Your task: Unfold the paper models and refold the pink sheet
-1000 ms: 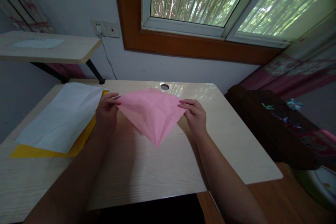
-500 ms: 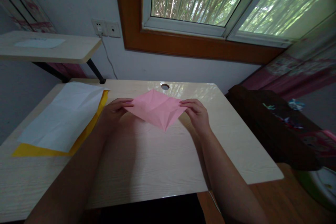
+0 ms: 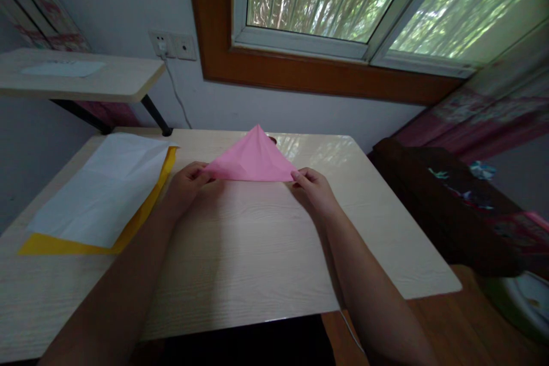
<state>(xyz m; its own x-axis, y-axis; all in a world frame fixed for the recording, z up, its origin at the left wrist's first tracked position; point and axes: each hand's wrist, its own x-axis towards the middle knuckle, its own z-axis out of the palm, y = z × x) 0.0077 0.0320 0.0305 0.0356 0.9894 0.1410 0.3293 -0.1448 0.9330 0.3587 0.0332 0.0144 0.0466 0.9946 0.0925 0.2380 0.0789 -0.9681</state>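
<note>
The tabletop (image 3: 240, 263), pale wood grain with a glossy far edge, takes up most of the view, and it carries everything in play. On its left side lies a white sheet (image 3: 100, 191), creased and flat, resting on top of a yellow sheet (image 3: 64, 246) whose edge shows along the near and right sides. Behind the tabletop runs a grey wall with a socket plate (image 3: 172, 46) and a cord hanging down from it, and above that a wood-framed window (image 3: 326, 0). The pink paper (image 3: 252, 159) sits toward the far middle of the tabletop, folded into a triangle with its long edge nearest the person and its point aimed at the wall; the near edge looks to be down on the wood, while the point seems slightly raised, though that is hard to tell. Faint crease lines show across its face. By the look of it, the sheet is already doubled over corner to corner, and the fold along the long edge does not look pressed sharp, so any flattening and further folds remain. The left hand (image 3: 186, 183) pinches the left corner of the triangle, and the right hand (image 3: 315, 189) pinches the right corner, each grip closed on the paper with fingertips on the tabletop.
</note>
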